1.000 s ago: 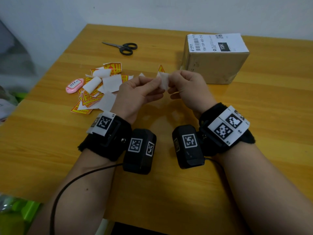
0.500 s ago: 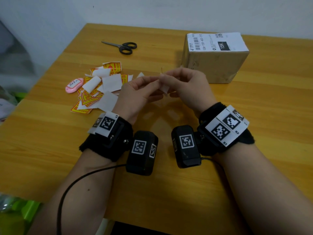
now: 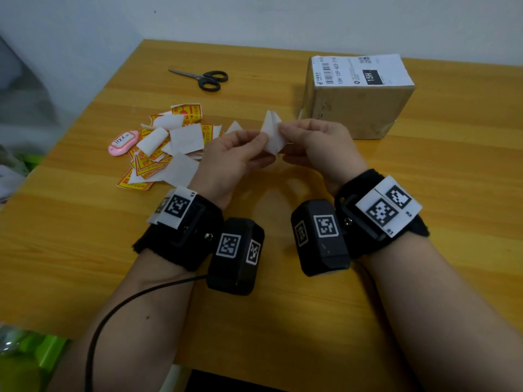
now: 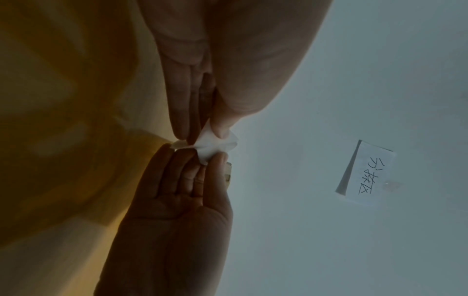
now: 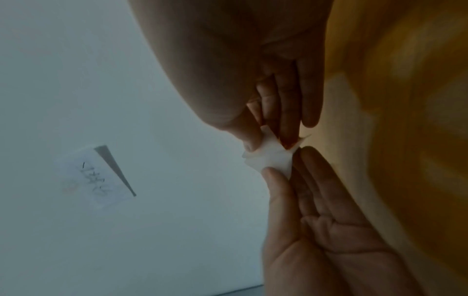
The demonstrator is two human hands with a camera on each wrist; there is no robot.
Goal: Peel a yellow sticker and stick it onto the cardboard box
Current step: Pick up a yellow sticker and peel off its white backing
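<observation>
Both hands hold one small sticker [image 3: 272,134] above the table, just in front of the cardboard box [image 3: 353,108]. Its white backing faces me and its layers splay apart at the top. My left hand [image 3: 263,143] pinches its left edge between thumb and fingers. My right hand [image 3: 283,128] pinches its right edge. In the left wrist view the sticker [image 4: 212,144] sits between the left hand [image 4: 202,134] and the right hand [image 4: 200,158]. The right wrist view shows the sticker [image 5: 271,159], with a sliver of orange print, between the right hand [image 5: 268,141] and the left hand [image 5: 288,164].
A pile of yellow stickers and white backing papers [image 3: 158,162] lies left of the hands, with a pink tag [image 3: 123,142] beside it. Black scissors [image 3: 203,79] lie at the back left. The wooden table [image 3: 424,193] ends at a wall. A handwritten note [image 4: 364,174] hangs overhead.
The fingertips have worked the sticker round: half a second ago it was nearly hidden between them, now its white face stands up in view. Box and pile have not moved.
</observation>
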